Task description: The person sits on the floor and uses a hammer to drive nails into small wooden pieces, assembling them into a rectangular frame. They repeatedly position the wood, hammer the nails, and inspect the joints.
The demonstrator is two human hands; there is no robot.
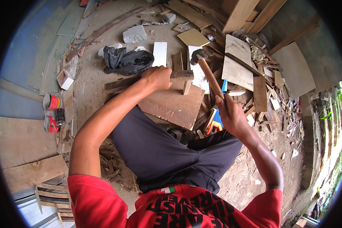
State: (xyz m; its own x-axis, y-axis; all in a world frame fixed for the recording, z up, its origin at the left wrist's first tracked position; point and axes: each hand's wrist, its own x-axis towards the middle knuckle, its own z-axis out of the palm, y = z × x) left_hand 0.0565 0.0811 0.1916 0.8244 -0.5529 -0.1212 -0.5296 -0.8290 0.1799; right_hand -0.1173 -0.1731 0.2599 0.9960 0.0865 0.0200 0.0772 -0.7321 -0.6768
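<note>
My right hand (231, 114) is wrapped round the wooden handle of a hammer (211, 78), whose dark head is raised up and to the left. My left hand (157, 78) is closed over a dark, rough strip of wood (119, 84) that runs left to right in front of me. Its fingers face away, so a smaller thing pinched in them would be hidden. Below the strip lies a brown wooden board (174, 106) with writing on it. A short wood piece (187, 87) stands against the strip's right end. Beside my right hand is a blue and orange handsaw (215, 122).
A black plastic bag (129, 60) and a pale block (135, 34) lie beyond the strip. Boards and offcuts (237, 62) are heaped at the right. Several paint cans (52, 102) stand at the left by leaning sheets. Wood scraps (112, 163) litter the floor beside my left leg.
</note>
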